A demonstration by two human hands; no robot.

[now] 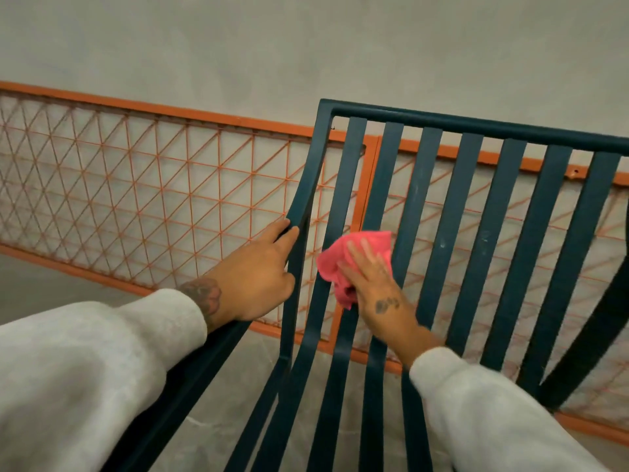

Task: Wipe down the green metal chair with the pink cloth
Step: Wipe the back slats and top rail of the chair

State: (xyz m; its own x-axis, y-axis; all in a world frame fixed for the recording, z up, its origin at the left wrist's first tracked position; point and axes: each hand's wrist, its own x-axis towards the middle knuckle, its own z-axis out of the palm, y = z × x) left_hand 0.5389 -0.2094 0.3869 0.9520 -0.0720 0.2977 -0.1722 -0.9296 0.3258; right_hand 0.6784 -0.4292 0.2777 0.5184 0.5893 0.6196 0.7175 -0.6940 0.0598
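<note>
The green metal chair [476,206] fills the right half of the head view, its slatted back facing me. My left hand [258,277] grips the left upright of the chair's frame, fingers curled round the bar. My right hand [371,277] lies flat with straight fingers on the crumpled pink cloth [354,253], pressing it against the second and third slats at mid-height of the backrest. Both arms wear pale grey sleeves.
An orange wire-mesh railing [136,185] runs behind the chair against a grey wall [306,46]. The chair's left armrest [190,386] passes under my left forearm; the right armrest [592,335] curves at the right edge. Grey floor shows between the seat slats.
</note>
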